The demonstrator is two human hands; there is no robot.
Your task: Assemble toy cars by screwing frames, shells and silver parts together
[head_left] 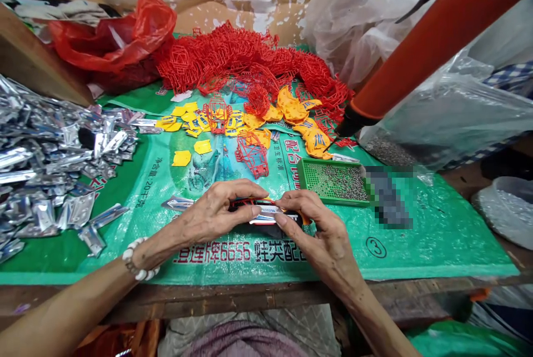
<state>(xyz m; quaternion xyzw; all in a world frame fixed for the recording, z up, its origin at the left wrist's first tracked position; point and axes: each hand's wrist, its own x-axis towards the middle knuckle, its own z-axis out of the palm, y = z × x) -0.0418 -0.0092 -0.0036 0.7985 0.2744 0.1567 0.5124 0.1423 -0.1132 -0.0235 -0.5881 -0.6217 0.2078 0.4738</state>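
Note:
Both my hands meet over the green printed sack (416, 235) near the table's front edge. My left hand (216, 210), with a white bead bracelet at the wrist, pinches one end of a small toy car (266, 211) that has a red frame, a white body and black wheels. From the other side my right hand (314, 229) grips the same toy, fingers curled round it. Just beyond them lies a red plastic car frame (252, 154). Several yellow printed plastic panels (291, 112) are spread further back.
A heap of red plastic frames (250, 63) and a red plastic bag (116, 35) lie at the back. Silver foil packets (50, 162) are piled on the left. A green tray of small screws (333, 179) sits right of centre, with an orange tube (437, 40) slanting above and clear bags (449, 118) beyond.

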